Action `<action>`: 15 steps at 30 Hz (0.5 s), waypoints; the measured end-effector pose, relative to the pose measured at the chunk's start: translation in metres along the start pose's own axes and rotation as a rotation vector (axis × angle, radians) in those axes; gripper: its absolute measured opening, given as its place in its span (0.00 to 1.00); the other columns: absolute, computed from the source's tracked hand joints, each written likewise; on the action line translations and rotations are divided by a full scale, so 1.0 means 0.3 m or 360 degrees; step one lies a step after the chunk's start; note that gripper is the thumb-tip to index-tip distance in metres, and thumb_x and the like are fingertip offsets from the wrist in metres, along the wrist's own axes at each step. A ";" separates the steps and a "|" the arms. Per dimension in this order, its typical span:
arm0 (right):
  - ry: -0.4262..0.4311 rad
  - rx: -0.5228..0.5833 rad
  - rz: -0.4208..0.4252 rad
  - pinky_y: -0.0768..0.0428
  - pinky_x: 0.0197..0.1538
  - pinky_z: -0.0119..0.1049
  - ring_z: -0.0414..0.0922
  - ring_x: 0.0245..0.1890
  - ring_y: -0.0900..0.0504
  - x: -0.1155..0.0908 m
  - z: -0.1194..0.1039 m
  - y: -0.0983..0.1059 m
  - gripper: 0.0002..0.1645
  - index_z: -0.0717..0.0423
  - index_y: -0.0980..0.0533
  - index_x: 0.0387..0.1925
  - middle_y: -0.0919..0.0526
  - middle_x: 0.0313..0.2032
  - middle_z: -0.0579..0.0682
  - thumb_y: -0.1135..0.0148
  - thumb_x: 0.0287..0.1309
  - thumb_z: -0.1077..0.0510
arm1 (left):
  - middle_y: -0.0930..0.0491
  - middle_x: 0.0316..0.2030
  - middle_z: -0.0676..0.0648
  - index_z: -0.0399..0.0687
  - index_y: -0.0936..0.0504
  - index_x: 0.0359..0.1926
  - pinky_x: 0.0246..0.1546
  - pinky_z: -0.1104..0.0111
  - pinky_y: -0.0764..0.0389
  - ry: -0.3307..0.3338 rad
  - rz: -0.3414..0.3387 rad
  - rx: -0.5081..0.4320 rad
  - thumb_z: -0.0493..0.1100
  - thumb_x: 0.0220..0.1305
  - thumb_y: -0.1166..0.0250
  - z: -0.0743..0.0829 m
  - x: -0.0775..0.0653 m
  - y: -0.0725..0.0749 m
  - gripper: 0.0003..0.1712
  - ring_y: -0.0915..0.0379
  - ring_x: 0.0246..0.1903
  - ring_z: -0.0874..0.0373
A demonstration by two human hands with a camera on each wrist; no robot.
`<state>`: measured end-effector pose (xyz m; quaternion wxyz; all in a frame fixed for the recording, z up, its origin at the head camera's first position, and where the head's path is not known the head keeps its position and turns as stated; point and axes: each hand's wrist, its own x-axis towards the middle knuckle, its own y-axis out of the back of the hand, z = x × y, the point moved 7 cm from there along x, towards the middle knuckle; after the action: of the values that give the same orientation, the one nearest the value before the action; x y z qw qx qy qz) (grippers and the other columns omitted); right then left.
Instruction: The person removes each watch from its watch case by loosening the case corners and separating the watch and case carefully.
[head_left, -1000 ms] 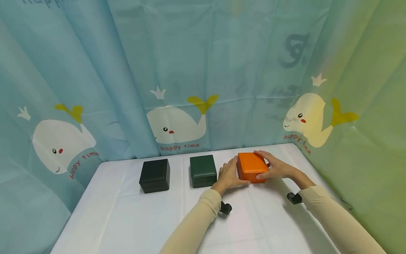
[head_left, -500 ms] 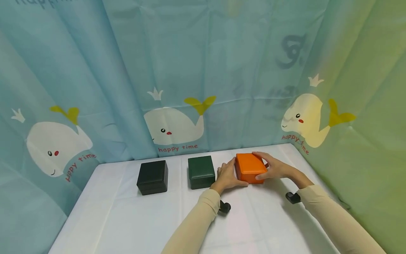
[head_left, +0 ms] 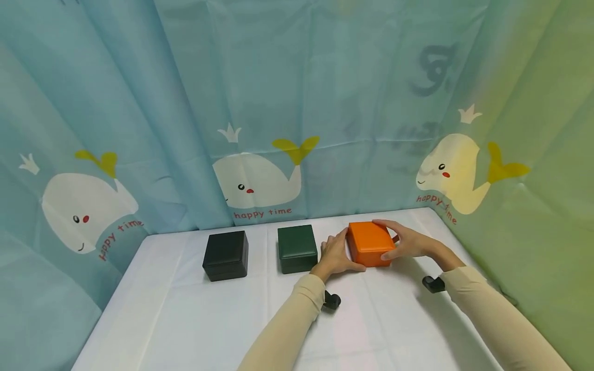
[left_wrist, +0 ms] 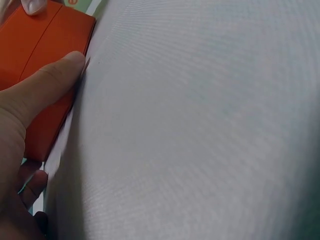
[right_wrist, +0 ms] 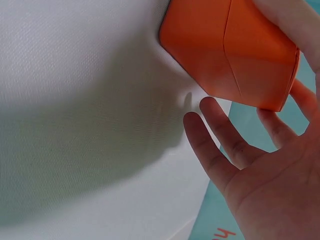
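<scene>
An orange box (head_left: 368,238) with a flat, square lid sits on the white-covered table, closed as far as I can see. My left hand (head_left: 335,256) holds its left side, the thumb (left_wrist: 55,77) lying across the front face low down by the cloth. From the right, my right hand (head_left: 410,243) spans it, thumb at the front right corner and forefinger at the back edge. In the right wrist view a seam runs round the box (right_wrist: 250,55), and the other fingers (right_wrist: 212,155) spread loosely below. A small tab (head_left: 395,238) sticks out on its right side.
A dark green box (head_left: 297,248) stands just left of my left hand. Further left is a black box (head_left: 226,256). A blue curtain (head_left: 260,113) with whale prints hangs behind the table, and a green curtain (head_left: 552,232) borders the right side.
The view shifts slightly as the head moves. Both hands stay at the orange box, and no box has visibly moved on the table.
</scene>
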<state>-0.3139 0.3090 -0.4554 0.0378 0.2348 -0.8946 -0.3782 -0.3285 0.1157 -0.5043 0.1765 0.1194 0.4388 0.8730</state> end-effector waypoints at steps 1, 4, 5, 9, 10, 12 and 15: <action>-0.0002 0.0009 -0.0003 0.26 0.61 0.61 0.60 0.62 0.31 0.000 0.001 0.001 0.59 0.55 0.46 0.79 0.41 0.73 0.64 0.21 0.54 0.52 | 0.34 0.74 0.52 0.50 0.45 0.81 0.54 0.62 0.37 -0.0001 0.0004 -0.0001 0.66 0.42 0.17 0.000 0.000 0.000 0.71 0.35 0.57 0.54; -0.0004 0.0023 -0.0005 0.26 0.60 0.60 0.61 0.61 0.32 -0.002 -0.001 0.004 0.60 0.55 0.45 0.79 0.41 0.73 0.65 0.20 0.53 0.53 | 0.33 0.73 0.52 0.50 0.43 0.80 0.54 0.62 0.37 -0.0008 0.0026 -0.0002 0.67 0.41 0.17 0.000 0.000 0.000 0.71 0.34 0.57 0.55; 0.0005 0.0030 -0.0007 0.27 0.60 0.61 0.61 0.62 0.32 -0.002 -0.004 0.005 0.60 0.56 0.46 0.79 0.40 0.73 0.65 0.20 0.53 0.54 | 0.33 0.73 0.52 0.50 0.43 0.80 0.53 0.63 0.37 -0.0010 0.0033 -0.0001 0.67 0.41 0.16 0.000 0.000 0.000 0.70 0.34 0.56 0.55; 0.0043 0.0028 -0.0010 0.27 0.60 0.61 0.62 0.62 0.32 -0.004 -0.016 0.009 0.60 0.59 0.46 0.79 0.40 0.73 0.66 0.20 0.53 0.55 | 0.31 0.72 0.53 0.51 0.42 0.79 0.52 0.63 0.37 -0.0002 0.0052 0.0012 0.67 0.40 0.16 -0.002 0.004 -0.001 0.70 0.34 0.56 0.55; 0.0053 0.0026 -0.0009 0.27 0.60 0.61 0.63 0.62 0.32 -0.004 -0.019 0.010 0.60 0.59 0.46 0.79 0.40 0.73 0.66 0.20 0.53 0.55 | 0.31 0.71 0.53 0.52 0.41 0.79 0.52 0.63 0.37 0.0003 0.0057 0.0016 0.67 0.40 0.16 -0.002 0.005 -0.001 0.70 0.34 0.56 0.55; 0.0069 0.0011 -0.0010 0.26 0.60 0.60 0.62 0.62 0.31 -0.004 -0.022 0.011 0.60 0.60 0.46 0.79 0.40 0.73 0.66 0.20 0.53 0.55 | 0.30 0.71 0.53 0.52 0.41 0.79 0.53 0.63 0.36 0.0012 0.0062 0.0016 0.67 0.39 0.16 -0.004 0.007 -0.004 0.69 0.34 0.56 0.55; 0.0078 0.0000 -0.0014 0.26 0.59 0.59 0.62 0.62 0.31 -0.003 -0.022 0.010 0.60 0.60 0.46 0.79 0.40 0.73 0.67 0.20 0.53 0.55 | 0.29 0.70 0.53 0.52 0.40 0.78 0.53 0.63 0.36 0.0018 0.0068 0.0002 0.67 0.39 0.16 -0.006 0.006 -0.005 0.69 0.33 0.56 0.55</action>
<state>-0.3126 0.3069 -0.4487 0.0581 0.2479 -0.8924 -0.3726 -0.3306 0.1160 -0.5064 0.1551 0.1241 0.4377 0.8769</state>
